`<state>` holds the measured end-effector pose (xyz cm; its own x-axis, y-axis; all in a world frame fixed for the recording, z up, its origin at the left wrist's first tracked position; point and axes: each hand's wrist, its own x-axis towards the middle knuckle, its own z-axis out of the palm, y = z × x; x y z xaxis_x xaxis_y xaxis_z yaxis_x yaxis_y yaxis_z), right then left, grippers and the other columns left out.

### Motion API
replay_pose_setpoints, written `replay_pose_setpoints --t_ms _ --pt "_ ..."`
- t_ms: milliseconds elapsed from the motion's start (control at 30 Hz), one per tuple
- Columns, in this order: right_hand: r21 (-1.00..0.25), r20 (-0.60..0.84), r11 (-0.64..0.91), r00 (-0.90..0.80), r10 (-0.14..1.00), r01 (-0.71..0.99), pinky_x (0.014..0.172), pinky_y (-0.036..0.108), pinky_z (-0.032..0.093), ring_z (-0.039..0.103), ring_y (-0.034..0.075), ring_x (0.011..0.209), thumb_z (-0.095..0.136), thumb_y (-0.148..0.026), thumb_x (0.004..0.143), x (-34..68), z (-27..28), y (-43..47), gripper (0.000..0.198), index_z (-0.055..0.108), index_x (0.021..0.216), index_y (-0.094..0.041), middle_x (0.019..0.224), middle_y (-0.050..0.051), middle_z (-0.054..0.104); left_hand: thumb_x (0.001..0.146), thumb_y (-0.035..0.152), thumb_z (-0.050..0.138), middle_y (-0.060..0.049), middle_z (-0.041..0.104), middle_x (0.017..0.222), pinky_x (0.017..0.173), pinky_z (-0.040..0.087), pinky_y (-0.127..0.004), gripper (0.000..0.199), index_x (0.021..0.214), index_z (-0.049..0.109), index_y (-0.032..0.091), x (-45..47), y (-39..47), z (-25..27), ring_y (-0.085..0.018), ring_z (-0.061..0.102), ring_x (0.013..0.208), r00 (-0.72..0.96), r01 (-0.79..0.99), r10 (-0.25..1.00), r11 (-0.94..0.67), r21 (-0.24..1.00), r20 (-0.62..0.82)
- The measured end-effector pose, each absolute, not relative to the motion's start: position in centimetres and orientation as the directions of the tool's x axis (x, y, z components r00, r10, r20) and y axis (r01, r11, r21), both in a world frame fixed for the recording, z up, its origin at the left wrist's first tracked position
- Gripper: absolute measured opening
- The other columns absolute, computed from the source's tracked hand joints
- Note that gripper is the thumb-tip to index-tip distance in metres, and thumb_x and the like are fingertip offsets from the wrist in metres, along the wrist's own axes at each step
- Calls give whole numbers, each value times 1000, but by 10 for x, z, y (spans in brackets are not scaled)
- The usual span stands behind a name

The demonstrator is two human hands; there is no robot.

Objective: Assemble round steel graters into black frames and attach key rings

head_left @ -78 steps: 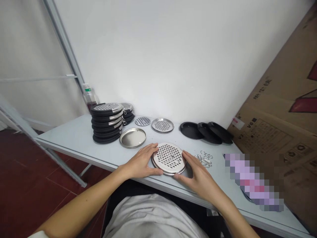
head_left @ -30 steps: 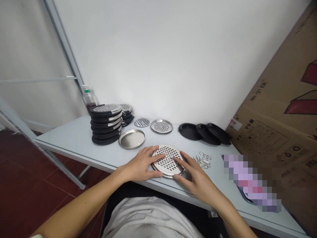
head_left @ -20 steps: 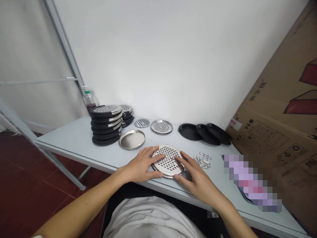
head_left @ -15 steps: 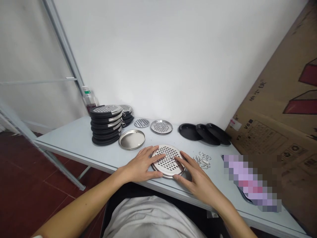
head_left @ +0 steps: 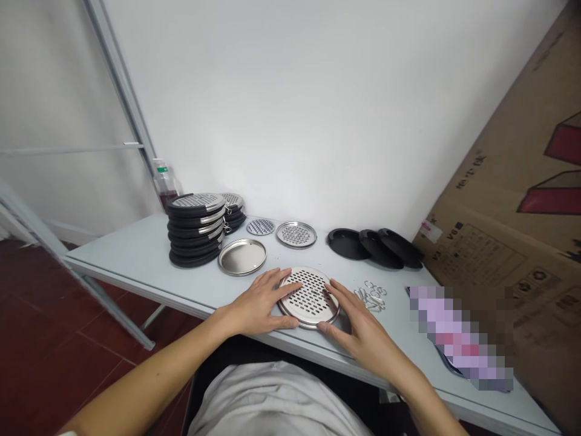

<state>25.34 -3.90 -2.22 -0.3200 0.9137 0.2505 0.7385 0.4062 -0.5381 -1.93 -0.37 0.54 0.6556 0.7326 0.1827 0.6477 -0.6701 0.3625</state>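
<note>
"White wall (head_left: 318, 109) behind, pale grey-blue table (head_left: 127, 260) along it. What else is big?"

"One brown cardboard carton (head_left: 490, 260), towards three o'clock from the hands, well apart."

"And the tall stack of round silver discs with black rims (head_left: 196, 233)?"

"At ten o'clock, probably so the forearms don't knock it."

"Why do those three black round shells (head_left: 380, 247) overlap, at two o'clock?"

"To save room, I'd guess; leaning also lifts an edge for fingers."

"Now the hands."

"Left hand (head_left: 261, 303) at nine o'clock, right hand (head_left: 358, 321) about four, both spread, around one round silver metal disc with rows of slots (head_left: 311, 297). It lies flat near the table's front edge. Thumbs touch the near rim, index fingers reach over the top; likely that keeps it level and centred. How hard they press, I can't tell."

"Smallest?"

"A loose heap of silver metal rings and clips (head_left: 374, 298), three o'clock, just beside the right hand, perhaps for short reach."
</note>
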Motion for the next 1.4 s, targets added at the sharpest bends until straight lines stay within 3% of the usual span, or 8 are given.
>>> replay_pose_setpoints --t_ms 1100,1400 --pt "-491 224 388 -317 922 780 116 49 32 31 31 144 55 -58 86 252 -19 -38 71 44 146 -22 158 10 31 78 68 61 -8 29 158 117 21 -54 77 145 42 34 -19 -3 7 -33 28 144 647 639 738 -661 392 190" --pt "-510 248 409 -326 912 757 117 50 30 29 31 145 55 -56 87 254 -21 -39 69 41 147 -26 159 8 30 80 63 63 -12 38 150 116 29 -48 68 137 54 28 -12 -3 11 -31 37 138 601 647 765 -635 422 231"
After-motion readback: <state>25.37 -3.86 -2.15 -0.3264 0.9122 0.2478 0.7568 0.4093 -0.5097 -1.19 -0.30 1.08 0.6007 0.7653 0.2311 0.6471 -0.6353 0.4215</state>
